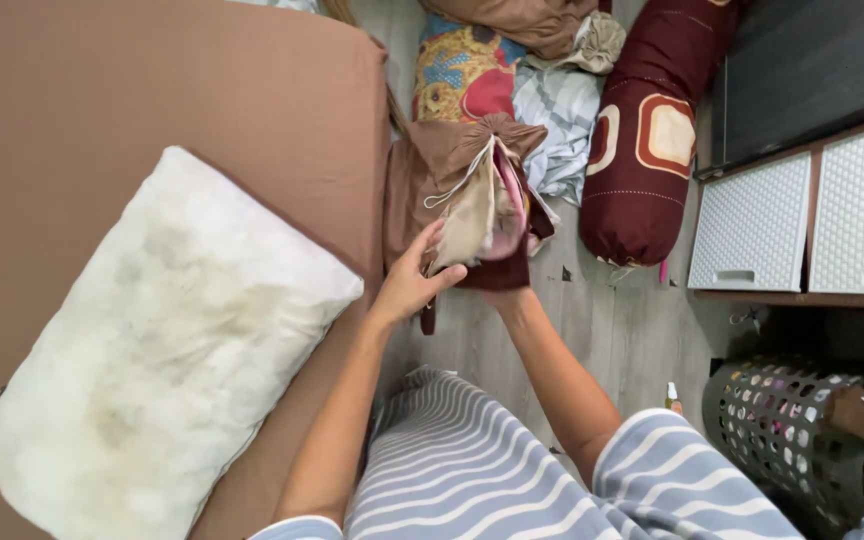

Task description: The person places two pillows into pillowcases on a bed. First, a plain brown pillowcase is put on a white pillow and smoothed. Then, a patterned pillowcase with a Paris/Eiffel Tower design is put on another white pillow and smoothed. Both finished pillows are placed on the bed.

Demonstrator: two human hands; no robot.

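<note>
- Grey wood-look floor runs down the middle of our view, with the bed on our left and storage on our right.
- We're looking down on the bed, biggest thing in shot, covered in a plain brown sheet and filling the whole left side.
- On it lies a bare white pillow, no case on it, yellowed in patches, set at a slant with one corner near the bed's edge.
- Below us, our own striped blue-and-white clothing fills the bottom of the picture.
- Over on the right stand white drawer fronts with a dark panel above them, and under them a grey perforated laundry basket.
- On the floor ahead, a dark red bolster with cream squares leans next to the drawers; beside it is a heap of bedding, among it a colourful patterned cushion and a pale grey striped cloth.
- Now the action: a brown pillowcase is held up over the floor just off the bed's edge, its mouth bunched and turned towards us, pale lining and a white cord showing.
- Our left hand is at the opening's lower edge, fingers curled and the thumb pressing on the pale fabric, gripping it.
- Our right hand is pushed into the pillowcase and mostly buried in cloth; we cannot tell how its fingers are set.
</note>
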